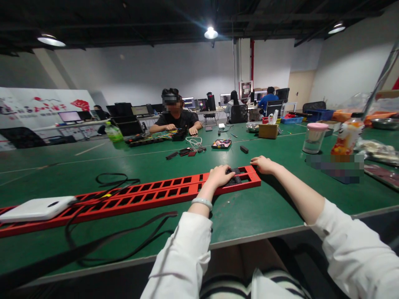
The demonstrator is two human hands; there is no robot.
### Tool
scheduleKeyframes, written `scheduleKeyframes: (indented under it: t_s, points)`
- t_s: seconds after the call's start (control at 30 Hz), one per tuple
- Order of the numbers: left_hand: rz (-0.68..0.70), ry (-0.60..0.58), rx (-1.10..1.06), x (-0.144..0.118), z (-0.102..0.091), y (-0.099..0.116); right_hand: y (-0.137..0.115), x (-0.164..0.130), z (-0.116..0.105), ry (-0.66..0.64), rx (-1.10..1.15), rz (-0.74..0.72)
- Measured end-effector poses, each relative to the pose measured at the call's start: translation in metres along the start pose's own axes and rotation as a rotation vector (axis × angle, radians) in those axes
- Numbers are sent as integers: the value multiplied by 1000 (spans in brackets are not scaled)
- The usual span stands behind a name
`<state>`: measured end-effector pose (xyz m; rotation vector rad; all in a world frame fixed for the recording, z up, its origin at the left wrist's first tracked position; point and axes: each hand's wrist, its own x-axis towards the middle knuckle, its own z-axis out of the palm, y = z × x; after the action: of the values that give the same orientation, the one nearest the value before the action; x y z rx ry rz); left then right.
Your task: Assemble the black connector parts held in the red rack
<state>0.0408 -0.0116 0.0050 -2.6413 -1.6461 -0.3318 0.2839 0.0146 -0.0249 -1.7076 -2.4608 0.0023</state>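
Note:
A long red frame (pixel 168 194) with two rows of rectangular openings lies across the table. Several black blocks (pixel 238 178) sit in openings near its right end. My left hand (pixel 220 176) is over this end, its fingers curled onto a black block; the fingertips are partly hidden. Just beyond the frame's right end, my right hand (pixel 265 164) rests low over the table, fingers stretched toward the frame's corner with nothing visible in them. Whether they touch the frame I cannot tell.
A white device (pixel 39 207) with a black cable (pixel 116 185) lies on the frame's left part. Ahead are a loose black block (pixel 244 149) and a small box (pixel 221 143). A pink-lidded cup (pixel 314 139) and a bottle (pixel 346 135) stand right. A person (pixel 176 114) sits opposite.

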Motion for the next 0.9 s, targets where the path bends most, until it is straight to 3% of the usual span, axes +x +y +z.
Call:
scheduleKeyframes:
  t_s: [0.9]
  points:
    - [-13, -8, -17, -1, -1, 0, -1, 5, 2, 22, -30, 36]
